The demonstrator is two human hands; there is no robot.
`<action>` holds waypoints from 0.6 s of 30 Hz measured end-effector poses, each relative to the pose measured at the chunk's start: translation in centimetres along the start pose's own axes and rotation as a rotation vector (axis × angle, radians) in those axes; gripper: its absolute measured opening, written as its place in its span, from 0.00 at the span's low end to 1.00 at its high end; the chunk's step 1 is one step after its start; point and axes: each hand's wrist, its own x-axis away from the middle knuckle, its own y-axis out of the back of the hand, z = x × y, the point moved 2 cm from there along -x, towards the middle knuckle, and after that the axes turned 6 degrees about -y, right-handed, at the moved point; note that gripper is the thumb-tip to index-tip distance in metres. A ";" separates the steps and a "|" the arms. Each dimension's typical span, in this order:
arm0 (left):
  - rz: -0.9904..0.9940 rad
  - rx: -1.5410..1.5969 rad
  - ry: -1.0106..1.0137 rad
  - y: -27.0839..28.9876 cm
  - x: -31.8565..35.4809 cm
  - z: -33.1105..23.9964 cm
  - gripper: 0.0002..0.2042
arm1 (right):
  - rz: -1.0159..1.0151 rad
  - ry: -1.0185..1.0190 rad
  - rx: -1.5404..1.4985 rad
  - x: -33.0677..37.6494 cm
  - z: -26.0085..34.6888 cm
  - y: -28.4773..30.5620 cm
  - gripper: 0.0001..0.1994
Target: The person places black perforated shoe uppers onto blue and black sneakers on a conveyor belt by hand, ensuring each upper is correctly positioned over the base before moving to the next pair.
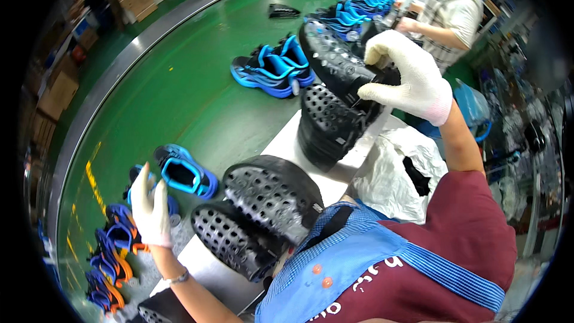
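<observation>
My right hand [409, 78], in a white knit glove, is curled with thumb and fingers around the end of a black insole [335, 54] dotted with holes. That insole is tilted above a stack of similar black insoles [326, 122] on a white surface. My left hand [152, 212], gloved too, holds nothing; its thumb stands apart from the fingers. Close to it are a blue-and-black shoe [188, 173] and another partly hidden behind the hand. Two more insole stacks, a larger one [269, 194] and a smaller one [230, 239], lie right in front of my body.
A pair of blue-and-black shoes [272, 69] stands on the green table [203, 90], with a dark flat piece [284, 11] beyond. Orange-and-blue shoes [107, 251] line the left. A white plastic bag [397, 170] sits beside me. Another person [451, 18] works at far right near more shoes.
</observation>
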 end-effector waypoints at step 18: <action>-0.146 1.401 0.171 -1.8 2.0 0.2 0.24 | 0.584 0.508 -0.159 -9.3 18.6 -18.9 0.19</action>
